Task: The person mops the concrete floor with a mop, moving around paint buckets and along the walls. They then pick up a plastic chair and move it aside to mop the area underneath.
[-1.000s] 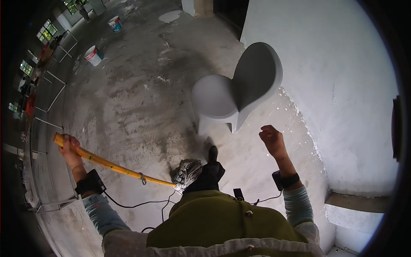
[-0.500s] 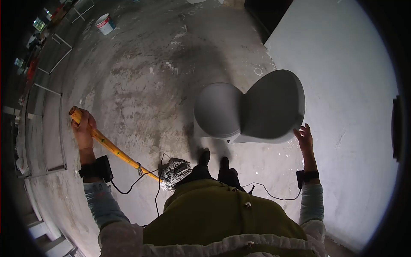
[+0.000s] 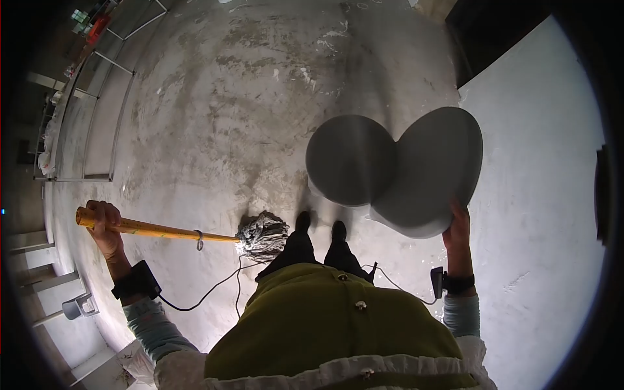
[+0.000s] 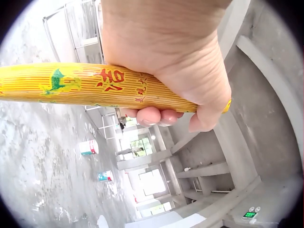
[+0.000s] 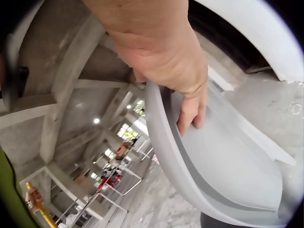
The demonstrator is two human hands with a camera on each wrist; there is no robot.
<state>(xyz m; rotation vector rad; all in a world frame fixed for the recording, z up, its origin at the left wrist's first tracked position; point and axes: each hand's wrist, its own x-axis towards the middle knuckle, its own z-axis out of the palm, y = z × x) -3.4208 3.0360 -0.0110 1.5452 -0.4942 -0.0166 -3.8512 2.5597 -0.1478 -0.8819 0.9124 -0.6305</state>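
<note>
My left hand [image 3: 105, 231] grips the yellow mop handle [image 3: 159, 231] close to its top end; the grey mop head [image 3: 263, 237] lies on the floor left of my feet. In the left wrist view the fingers of my hand [image 4: 175, 71] wrap round the printed handle [image 4: 71, 85]. At the right, a grey chair [image 3: 422, 169] stands with its backrest toward the wall. My right hand [image 3: 457, 231] holds the backrest's edge. The right wrist view has my hand [image 5: 166, 61] hooked over the rim of the chair [image 5: 228, 156], fingers on its far side.
A white wall [image 3: 533, 169] runs along the right side. Metal frames [image 3: 123, 68] stand on the left, with another grey chair [image 3: 79, 305] at the lower left. Thin black cables [image 3: 201, 302] hang from both wrists. Paint buckets [image 4: 89, 147] stand farther off in the left wrist view.
My right hand has reached the chair's backrest and taken hold of its edge. The mop handle has swung to lie more level in view, and the head view has shifted.
</note>
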